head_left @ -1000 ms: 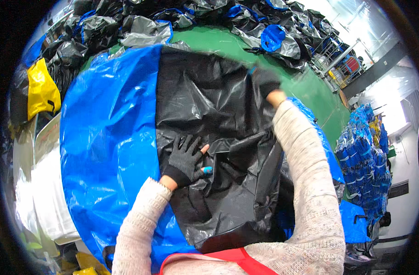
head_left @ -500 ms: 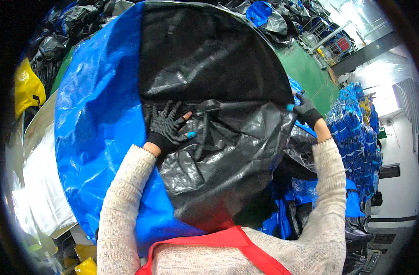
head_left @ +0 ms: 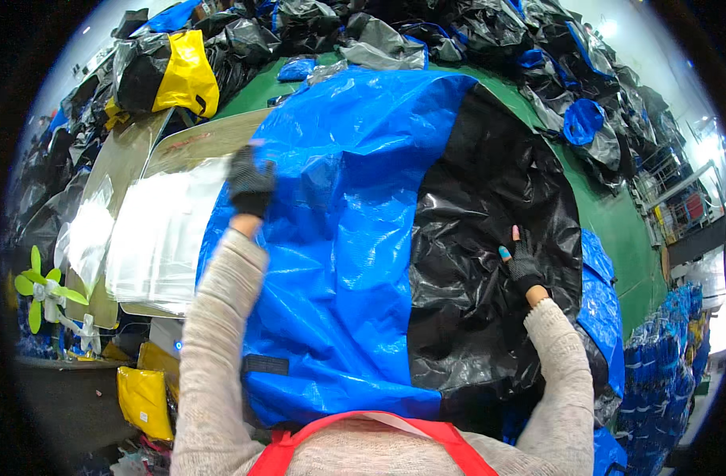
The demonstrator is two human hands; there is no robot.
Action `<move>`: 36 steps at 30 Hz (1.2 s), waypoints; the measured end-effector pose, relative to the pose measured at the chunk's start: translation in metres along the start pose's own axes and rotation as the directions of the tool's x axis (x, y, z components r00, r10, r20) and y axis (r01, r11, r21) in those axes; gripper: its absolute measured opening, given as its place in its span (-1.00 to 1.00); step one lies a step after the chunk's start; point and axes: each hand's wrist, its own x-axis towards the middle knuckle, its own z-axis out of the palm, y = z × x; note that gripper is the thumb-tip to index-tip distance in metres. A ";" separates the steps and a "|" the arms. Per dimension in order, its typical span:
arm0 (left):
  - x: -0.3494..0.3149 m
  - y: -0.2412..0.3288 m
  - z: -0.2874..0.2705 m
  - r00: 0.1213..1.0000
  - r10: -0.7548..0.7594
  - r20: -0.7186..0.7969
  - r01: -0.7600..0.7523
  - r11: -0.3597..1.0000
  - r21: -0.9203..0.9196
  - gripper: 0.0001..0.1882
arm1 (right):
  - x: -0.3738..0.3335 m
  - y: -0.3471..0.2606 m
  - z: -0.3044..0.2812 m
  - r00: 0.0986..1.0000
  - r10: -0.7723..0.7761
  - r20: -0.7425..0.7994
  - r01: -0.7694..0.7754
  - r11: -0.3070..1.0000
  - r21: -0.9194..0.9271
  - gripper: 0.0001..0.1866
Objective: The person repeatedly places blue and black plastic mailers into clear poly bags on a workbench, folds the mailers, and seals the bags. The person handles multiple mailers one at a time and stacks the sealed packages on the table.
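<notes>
A large sheet with a blue half (head_left: pixel 339 238) and a black half (head_left: pixel 490 238) lies spread over a green table (head_left: pixel 617 230). My left hand (head_left: pixel 250 184), in a dark fingerless glove, presses on the sheet's left edge by a stack of clear plastic. My right hand (head_left: pixel 521 260), gloved the same way with taped fingertips, lies flat on the black half, fingers apart. Neither hand is closed around anything that I can see.
A stack of clear plastic bags (head_left: pixel 160 230) lies on a board to the left. A yellow bag (head_left: pixel 186 73) and a heap of black and blue bags (head_left: pixel 474 36) fill the table's far side. A small green fan (head_left: pixel 41 289) stands at the left. Blue bundles (head_left: pixel 680 349) sit at the right.
The view has swung left. The crumpled black sheet now lies spread flat. My left hand moved out to the blue left edge, my right onto the black half.
</notes>
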 end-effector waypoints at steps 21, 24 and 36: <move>0.033 -0.256 -0.038 0.880 -0.329 0.342 0.161 0.884 0.438 -0.27 | 0.009 -0.047 -0.099 0.988 -0.133 -0.084 0.131 0.991 -0.025 -0.36; -0.002 -0.155 -0.039 0.990 0.073 0.121 -0.106 0.952 0.288 -0.21 | 0.032 -0.088 -0.169 0.599 -0.426 -0.678 0.454 0.878 -0.151 -0.34; -0.113 0.228 0.062 0.473 0.759 0.448 -0.508 0.650 -0.565 -0.06 | 0.111 -0.175 -0.275 0.083 -0.353 -0.932 0.531 0.807 -0.258 -0.75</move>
